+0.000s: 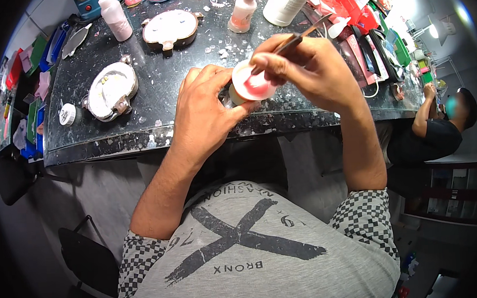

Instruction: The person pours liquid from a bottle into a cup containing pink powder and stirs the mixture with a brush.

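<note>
A small white cup (237, 80) with pink, paste-like material inside is tilted over the front part of the bench. My left hand (203, 102) is closed around its side, thumb at the near rim and fingers at the far side. Pinched in my right hand (312, 69) is a thin mixing tool (292, 42) with a dark and brown handle. Its lower end reaches into the cup, where my fingers partly hide it. Left of my hands lies a metal flask half (114, 88) filled with white plaster. Another plaster-filled flask half (170, 28) is farther back.
On the dark, plaster-spattered bench (155, 113) stand a pale pink bottle (116, 18), a bottle of pink liquid (242, 14), a large white container (286, 3) and a small white jar (68, 115). Red trays (349, 5) crowd the right. A co-worker (434, 120) sits farther right.
</note>
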A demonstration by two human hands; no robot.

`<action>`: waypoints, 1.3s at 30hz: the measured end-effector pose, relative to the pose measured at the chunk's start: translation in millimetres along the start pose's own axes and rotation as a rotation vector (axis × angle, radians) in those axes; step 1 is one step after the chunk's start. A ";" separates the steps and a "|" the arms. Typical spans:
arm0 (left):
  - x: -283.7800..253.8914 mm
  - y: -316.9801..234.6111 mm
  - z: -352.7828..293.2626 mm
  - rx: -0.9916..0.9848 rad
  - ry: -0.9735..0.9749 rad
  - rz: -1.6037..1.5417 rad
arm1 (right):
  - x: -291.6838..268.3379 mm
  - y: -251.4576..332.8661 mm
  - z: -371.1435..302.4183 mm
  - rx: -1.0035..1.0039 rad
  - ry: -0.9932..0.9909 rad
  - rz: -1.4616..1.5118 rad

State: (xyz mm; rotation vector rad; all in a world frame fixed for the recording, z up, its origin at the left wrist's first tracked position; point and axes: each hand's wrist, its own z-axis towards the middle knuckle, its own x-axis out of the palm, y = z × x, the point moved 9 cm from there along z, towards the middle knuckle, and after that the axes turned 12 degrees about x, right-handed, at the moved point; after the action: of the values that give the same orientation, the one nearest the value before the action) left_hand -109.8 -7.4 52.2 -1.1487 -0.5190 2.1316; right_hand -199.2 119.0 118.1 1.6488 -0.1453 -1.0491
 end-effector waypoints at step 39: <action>-1.1 -2.1 0.0 0.018 -0.008 -0.009 | 5.7 9.9 4.6 -0.110 -0.027 -0.090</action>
State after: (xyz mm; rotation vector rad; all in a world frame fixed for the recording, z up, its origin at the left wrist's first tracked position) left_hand -108.6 -6.7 54.1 -1.1261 -0.5062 2.1296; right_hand -194.9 108.6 123.3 1.5535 -0.0308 -1.1277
